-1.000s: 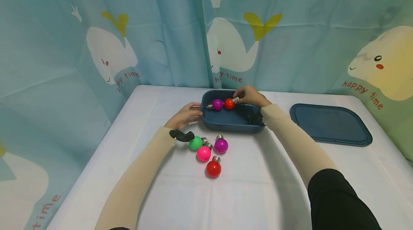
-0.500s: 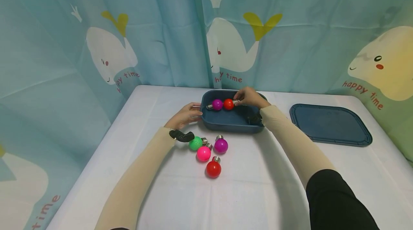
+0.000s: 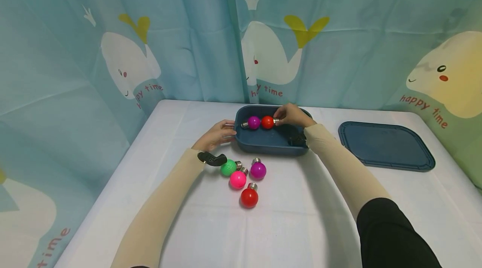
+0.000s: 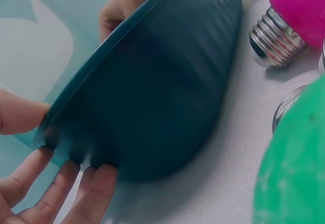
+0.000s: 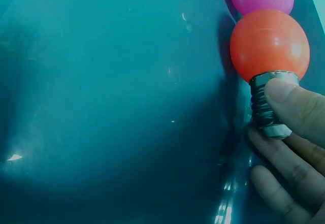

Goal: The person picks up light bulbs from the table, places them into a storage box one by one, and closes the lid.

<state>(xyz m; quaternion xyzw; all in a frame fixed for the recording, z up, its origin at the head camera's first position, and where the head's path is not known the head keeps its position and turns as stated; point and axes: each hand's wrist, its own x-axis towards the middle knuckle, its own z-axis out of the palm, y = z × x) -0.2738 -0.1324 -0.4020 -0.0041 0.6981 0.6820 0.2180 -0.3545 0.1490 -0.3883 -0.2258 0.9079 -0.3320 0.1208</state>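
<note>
A dark blue box (image 3: 269, 149) stands toward the back of the table. At its left end my left hand (image 3: 216, 135) holds the rim, with the thumb (image 4: 23, 113) at the edge and fingertips against the outer wall. Inside the box, my right hand (image 3: 292, 116) pinches the metal screw base of a red light bulb (image 3: 267, 122), thumb (image 5: 297, 107) on one side and fingers on the other. That bulb lies along the back wall, its globe right at a purple light bulb (image 3: 254, 122) whose base points left.
Several more bulbs lie in front of the box: a green one (image 3: 228, 167), a pink one (image 3: 237, 179), a purple one (image 3: 258, 170) and a red one (image 3: 249, 197). On the right a flat dark blue lid (image 3: 386, 146) rests on the white tablecloth. A whale-print curtain (image 3: 203, 34) hangs behind.
My right hand has come down slightly, and the red bulb in it has gone from base-up tilt to nearly level. My left hand and the loose bulbs stay in place.
</note>
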